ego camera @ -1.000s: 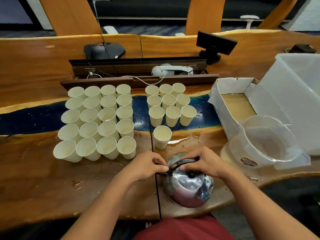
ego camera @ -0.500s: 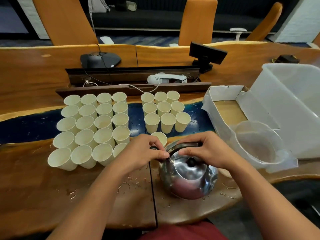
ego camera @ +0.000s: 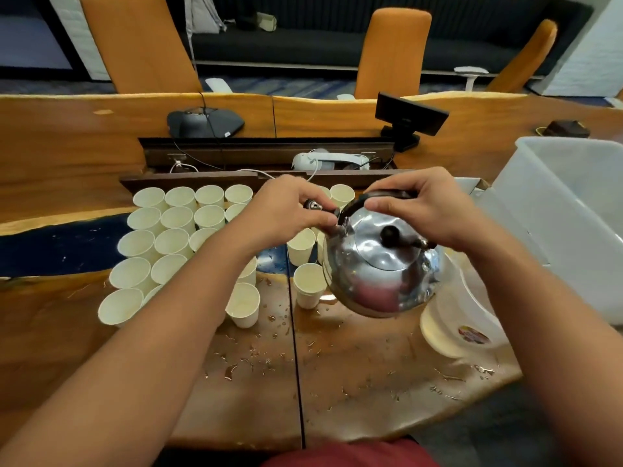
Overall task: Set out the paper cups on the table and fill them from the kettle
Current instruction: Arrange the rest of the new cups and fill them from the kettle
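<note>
Two hands hold the kettle above the wet bench: right hand clenched round its black handle, left hand pinching the spout end, over paper cups.

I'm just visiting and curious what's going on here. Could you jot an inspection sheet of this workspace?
Surface: wooden table with a dark blue strip, water droplets near the front.
Job's things: paper cups standing in rows; steel kettle lifted above the table.
Clutter: clear jug, white bin.
Hands: left hand pinches the spout cap; right hand grips the handle.
Cables: white cable at the trough.
Surroundings: orange chairs behind.
</note>
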A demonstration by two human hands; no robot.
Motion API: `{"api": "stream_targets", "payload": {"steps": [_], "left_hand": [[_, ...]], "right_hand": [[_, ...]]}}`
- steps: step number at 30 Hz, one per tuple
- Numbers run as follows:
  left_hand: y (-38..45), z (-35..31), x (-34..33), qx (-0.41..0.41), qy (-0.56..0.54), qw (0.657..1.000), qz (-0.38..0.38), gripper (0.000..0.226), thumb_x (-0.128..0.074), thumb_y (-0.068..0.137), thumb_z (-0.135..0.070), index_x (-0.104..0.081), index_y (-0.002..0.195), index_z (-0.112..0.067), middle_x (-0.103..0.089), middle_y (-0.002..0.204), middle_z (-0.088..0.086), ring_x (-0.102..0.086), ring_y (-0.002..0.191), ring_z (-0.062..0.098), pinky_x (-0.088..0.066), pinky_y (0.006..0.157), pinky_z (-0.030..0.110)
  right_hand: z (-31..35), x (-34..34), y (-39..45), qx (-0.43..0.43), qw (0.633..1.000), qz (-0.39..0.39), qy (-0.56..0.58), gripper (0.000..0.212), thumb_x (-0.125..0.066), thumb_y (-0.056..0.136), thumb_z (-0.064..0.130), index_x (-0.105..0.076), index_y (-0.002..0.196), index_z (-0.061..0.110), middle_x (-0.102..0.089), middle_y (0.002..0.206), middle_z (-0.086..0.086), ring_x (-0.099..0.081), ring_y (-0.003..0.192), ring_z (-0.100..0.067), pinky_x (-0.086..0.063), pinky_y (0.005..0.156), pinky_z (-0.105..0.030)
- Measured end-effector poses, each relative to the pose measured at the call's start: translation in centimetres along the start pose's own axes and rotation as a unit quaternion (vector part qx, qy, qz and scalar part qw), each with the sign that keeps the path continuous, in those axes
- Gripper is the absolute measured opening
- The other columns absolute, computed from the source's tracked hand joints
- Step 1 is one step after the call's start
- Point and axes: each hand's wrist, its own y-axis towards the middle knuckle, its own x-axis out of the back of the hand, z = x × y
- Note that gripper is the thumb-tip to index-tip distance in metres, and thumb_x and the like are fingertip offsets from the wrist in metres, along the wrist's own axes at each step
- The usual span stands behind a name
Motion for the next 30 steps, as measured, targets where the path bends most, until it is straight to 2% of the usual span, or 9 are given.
{"api": "stream_targets", "payload": {"steps": [2, 4, 5, 9, 15, 18, 21, 26, 30], "left_hand": [[1.1, 0.3, 0.0, 0.003, 0.03, 1.0, -0.008, 0.015, -0.078, 0.082, -0.031, -0.079, 0.097, -0.031, -0.068, 0.096, -0.018, -0.055, 0.087, 0.0, -0.042, 0.072, 0.021], [2.1, 0.4, 0.0, 0.006, 0.057, 0.998, -0.003, 0.016, -0.078, 0.083, -0.033, -0.079, 0.098, -0.03, -0.068, 0.094, -0.017, -0.052, 0.085, 0.0, -0.034, 0.064, 0.016], [2.6, 0.6, 0.1, 0.011, 0.066, 0.998, -0.001, 0.016, -0.077, 0.083, -0.034, -0.079, 0.098, -0.031, -0.068, 0.095, -0.014, -0.052, 0.088, 0.002, -0.033, 0.064, 0.017], [4.4, 1.6, 0.2, 0.022, 0.077, 0.997, 0.006, 0.017, -0.078, 0.083, -0.034, -0.077, 0.1, -0.031, -0.07, 0.103, -0.004, -0.056, 0.101, 0.012, -0.038, 0.075, 0.025], [6.5, 3.6, 0.3, 0.032, 0.071, 0.997, 0.017, 0.016, -0.08, 0.08, -0.035, -0.078, 0.096, -0.033, -0.068, 0.096, -0.009, -0.058, 0.099, 0.01, -0.043, 0.08, 0.026], [7.2, 4.4, 0.2, 0.028, 0.061, 0.997, 0.028, 0.017, -0.079, 0.082, -0.03, -0.078, 0.099, -0.029, -0.064, 0.085, -0.02, -0.057, 0.084, -0.001, -0.039, 0.073, 0.018], [7.8, 5.2, 0.2, 0.03, 0.044, 0.998, 0.036, 0.017, -0.079, 0.083, -0.026, -0.078, 0.1, -0.026, -0.062, 0.082, -0.023, -0.058, 0.085, 0.0, -0.039, 0.071, 0.017], [8.4, 6.5, -0.2, 0.039, 0.033, 0.998, 0.048, 0.017, -0.078, 0.084, -0.026, -0.077, 0.1, -0.025, -0.063, 0.095, -0.013, -0.057, 0.1, 0.008, -0.04, 0.082, 0.025], [8.8, 7.3, -0.4, 0.046, 0.02, 0.997, 0.057, 0.015, -0.077, 0.084, -0.023, -0.077, 0.099, -0.025, -0.063, 0.092, -0.017, -0.062, 0.102, 0.011, -0.045, 0.086, 0.03]], "right_hand": [[-0.3, 0.0, 1.2, -0.002, 1.0, 0.004, -0.015, 0.016, -0.078, 0.082, 0.033, -0.077, 0.097, 0.031, -0.074, 0.093, 0.02, -0.067, 0.091, 0.006, -0.048, 0.083, -0.014], [-0.6, 0.1, 2.2, -0.004, 0.999, 0.01, -0.037, 0.013, -0.078, 0.081, 0.035, -0.075, 0.093, 0.037, -0.072, 0.092, 0.022, -0.065, 0.09, 0.008, -0.047, 0.081, -0.011], [-0.7, 0.0, 2.8, -0.006, 0.999, 0.011, -0.045, 0.012, -0.078, 0.081, 0.036, -0.075, 0.093, 0.037, -0.073, 0.093, 0.021, -0.066, 0.09, 0.007, -0.048, 0.083, -0.014], [-1.3, -0.5, 4.5, -0.021, 0.997, 0.017, -0.066, 0.018, -0.078, 0.082, 0.037, -0.078, 0.097, 0.028, -0.075, 0.098, 0.013, -0.067, 0.092, 0.001, -0.053, 0.089, -0.026], [-2.3, -1.3, 6.5, -0.038, 0.996, 0.031, -0.068, 0.015, -0.077, 0.083, 0.036, -0.078, 0.095, 0.028, -0.075, 0.098, 0.011, -0.067, 0.093, 0.0, -0.051, 0.082, -0.019], [-2.8, -1.8, 7.4, -0.05, 0.996, 0.039, -0.069, 0.015, -0.078, 0.083, 0.037, -0.08, 0.094, 0.027, -0.076, 0.091, 0.01, -0.068, 0.089, -0.003, -0.053, 0.084, -0.028], [-3.3, -2.3, 8.3, -0.058, 0.994, 0.046, -0.077, 0.017, -0.078, 0.083, 0.039, -0.08, 0.094, 0.026, -0.076, 0.089, 0.009, -0.069, 0.09, -0.009, -0.055, 0.086, -0.036], [-3.9, -3.0, 9.4, -0.073, 0.992, 0.061, -0.086, 0.018, -0.078, 0.083, 0.038, -0.08, 0.095, 0.025, -0.075, 0.088, 0.01, -0.067, 0.086, -0.003, -0.05, 0.076, -0.024], [-4.3, -3.4, 10.3, -0.086, 0.988, 0.066, -0.106, 0.017, -0.078, 0.083, 0.039, -0.08, 0.094, 0.026, -0.075, 0.087, 0.009, -0.067, 0.085, -0.007, -0.049, 0.073, -0.023]]}}
